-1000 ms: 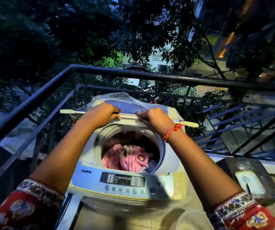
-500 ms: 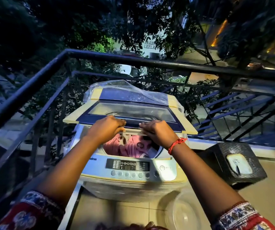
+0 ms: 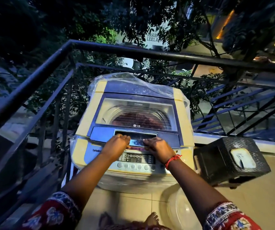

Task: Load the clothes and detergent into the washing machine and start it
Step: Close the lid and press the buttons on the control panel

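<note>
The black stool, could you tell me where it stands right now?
In the head view the black stool stands on the tiled floor at right, beside the washing machine, near the railing.

Glossy plastic lid (image 3: 134, 113); crinkled clear film (image 3: 143, 83); matt metal railing (image 3: 150, 53).

Dusk balcony w/ pale tile floor (image 3: 258, 201); dark railing (image 3: 133, 50) along far edge, trees (image 3: 83, 17) beyond; black stool (image 3: 216, 161) right.
</note>
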Available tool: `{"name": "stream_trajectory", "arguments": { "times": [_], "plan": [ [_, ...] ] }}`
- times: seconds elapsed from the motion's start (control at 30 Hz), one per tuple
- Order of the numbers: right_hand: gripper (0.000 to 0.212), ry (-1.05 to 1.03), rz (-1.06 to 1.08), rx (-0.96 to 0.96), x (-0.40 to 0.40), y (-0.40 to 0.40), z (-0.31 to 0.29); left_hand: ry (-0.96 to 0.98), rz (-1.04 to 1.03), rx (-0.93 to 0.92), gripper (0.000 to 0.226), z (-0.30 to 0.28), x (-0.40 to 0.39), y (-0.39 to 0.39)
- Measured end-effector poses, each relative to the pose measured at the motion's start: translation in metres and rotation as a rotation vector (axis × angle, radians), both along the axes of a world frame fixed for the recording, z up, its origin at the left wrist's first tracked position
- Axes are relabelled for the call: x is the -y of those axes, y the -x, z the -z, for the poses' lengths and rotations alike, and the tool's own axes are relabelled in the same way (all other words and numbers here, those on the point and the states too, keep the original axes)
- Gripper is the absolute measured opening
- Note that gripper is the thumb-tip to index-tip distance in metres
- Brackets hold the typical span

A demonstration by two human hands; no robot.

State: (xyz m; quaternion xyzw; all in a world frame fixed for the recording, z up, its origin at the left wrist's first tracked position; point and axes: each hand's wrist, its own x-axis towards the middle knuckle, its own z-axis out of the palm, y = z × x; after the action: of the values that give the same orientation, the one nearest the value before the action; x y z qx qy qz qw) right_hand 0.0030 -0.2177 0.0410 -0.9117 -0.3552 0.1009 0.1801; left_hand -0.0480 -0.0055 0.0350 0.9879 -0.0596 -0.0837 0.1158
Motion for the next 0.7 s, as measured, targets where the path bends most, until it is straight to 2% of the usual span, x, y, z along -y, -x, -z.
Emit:
{"name": "stream_trajectory", "arguments": {
  "times": [0.13, 0.23, 0.33, 0.63, 0.7],
  "plan": [
    [0.033, 0.071, -0.017, -0.034, -0.002, -0.002, 0.012, -0.01, 0.001, -0.142, 0.014, 0.0, -0.001, -0.006],
    [0.04, 0.088, 0.002, -0.083, -0.004, -0.004, 0.016, 0.006, -0.037, -0.219, 0.028, 0.001, -0.002, -0.012],
    [0.043, 0.102, 0.019, -0.151, -0.004, -0.01, 0.013, 0.065, -0.09, -0.241, 0.03, 0.002, -0.001, -0.015],
    [0.022, 0.126, 0.127, -0.281, -0.019, -0.033, 0.005, 0.2, -0.279, -0.302, 0.008, 0.006, -0.002, -0.028],
    [0.022, 0.145, 0.159, -0.304, -0.023, -0.04, 0.007, 0.218, -0.315, -0.32, 0.016, 0.006, -0.001, -0.033]
  ]
}}
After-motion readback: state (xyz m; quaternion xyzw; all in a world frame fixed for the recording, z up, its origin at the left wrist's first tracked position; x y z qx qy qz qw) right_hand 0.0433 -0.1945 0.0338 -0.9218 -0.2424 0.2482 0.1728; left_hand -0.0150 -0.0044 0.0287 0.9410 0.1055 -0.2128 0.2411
